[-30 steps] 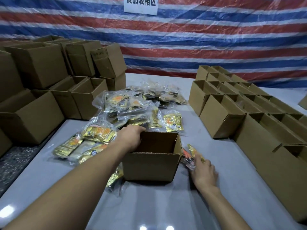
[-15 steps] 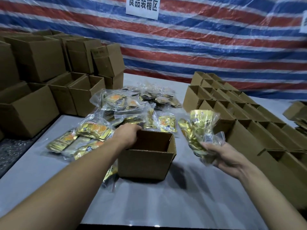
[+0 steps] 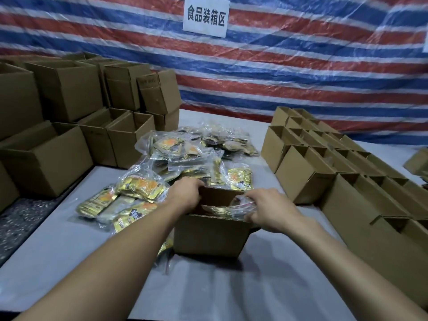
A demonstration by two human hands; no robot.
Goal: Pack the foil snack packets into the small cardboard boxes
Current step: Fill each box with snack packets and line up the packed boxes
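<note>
Down from mid-air, right hand (image 3: 271, 208) pinches packet bag (image 3: 240, 206) in box (image 3: 208, 235), left hand (image 3: 185, 193) gripping rim (image 3: 222, 190) beside pile (image 3: 185, 154).

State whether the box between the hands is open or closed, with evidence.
Open: the box shows its inner back wall, and the right hand holds a bag of packets in its mouth.

It was a makeshift food-packing area. A sign (image 3: 206, 17) reading 食品装箱区 hung on a striped tarp (image 3: 312, 66) wall. Open boxes (image 3: 64, 89) stood stacked and in rows on either side, and bagged packets (image 3: 185, 154) lay heaped on the table (image 3: 208, 288).
</note>
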